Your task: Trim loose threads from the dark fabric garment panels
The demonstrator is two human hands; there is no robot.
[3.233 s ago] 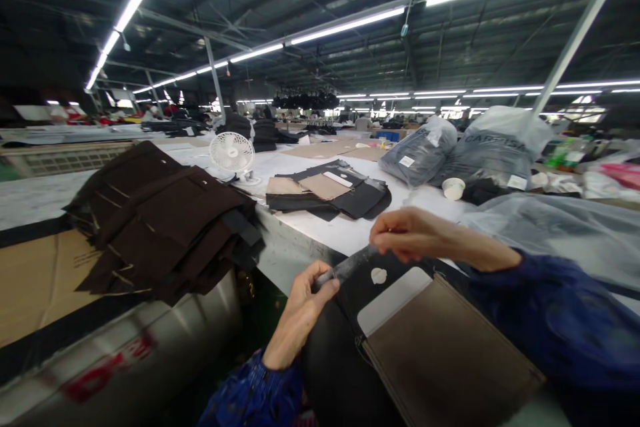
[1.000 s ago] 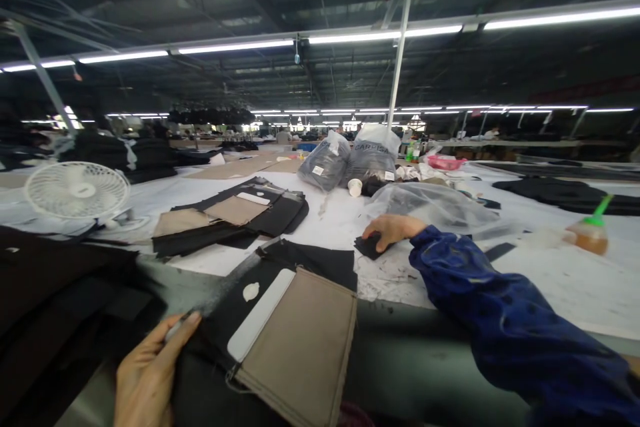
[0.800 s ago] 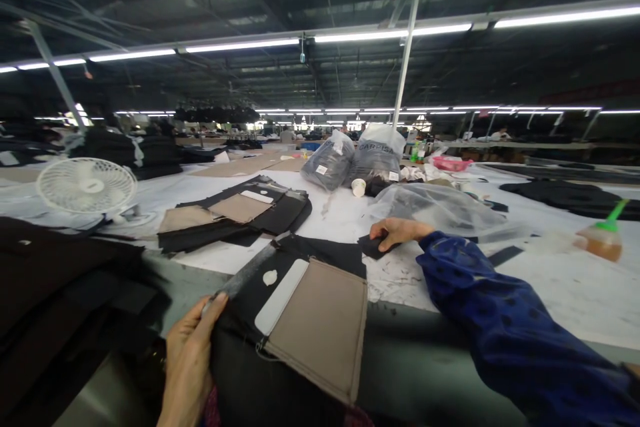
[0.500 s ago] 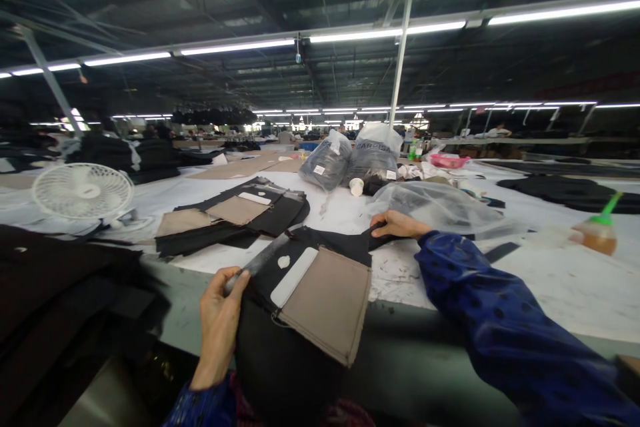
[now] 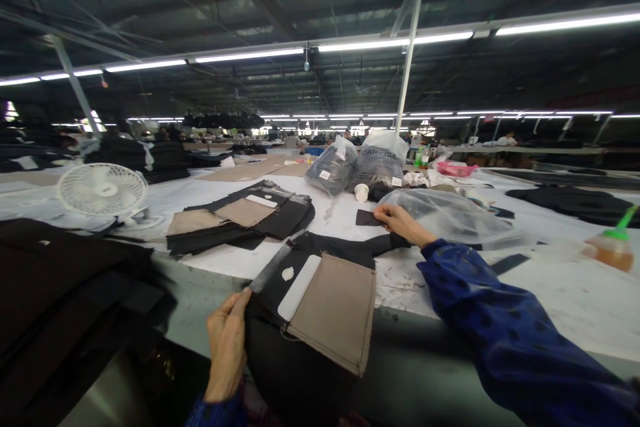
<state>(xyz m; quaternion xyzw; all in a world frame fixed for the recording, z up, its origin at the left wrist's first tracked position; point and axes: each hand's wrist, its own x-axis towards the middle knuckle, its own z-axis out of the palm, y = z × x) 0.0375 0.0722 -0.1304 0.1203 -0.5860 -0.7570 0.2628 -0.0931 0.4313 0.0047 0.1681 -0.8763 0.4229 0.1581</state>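
A black fabric panel [image 5: 300,360] hangs over the front edge of the table, its upper part lying on the white surface. Stitched on it is a beige pocket [image 5: 335,307] beside a white strip [image 5: 300,288]. My left hand [image 5: 227,343] is closed, pinching the panel's left edge between thumb and fingers. Above the panel's far right end, my right hand [image 5: 404,225] pinches a small dark fabric piece [image 5: 367,217] that sticks out left of its fingertips. Farther back lies a stack of similar black panels [image 5: 285,219] with beige pockets.
A white fan [image 5: 103,190] stands at left, behind a dark fabric pile [image 5: 60,280]. Filled plastic bags [image 5: 330,167] and a white cup [image 5: 361,193] sit at the back. Clear plastic sheeting [image 5: 445,213] lies beyond my right hand; a green-nozzled bottle [image 5: 613,247] is far right.
My right hand has risen slightly from the panel's far corner, and a small dark piece now shows in its fingers. My left hand keeps its hold. The view has shifted slightly.
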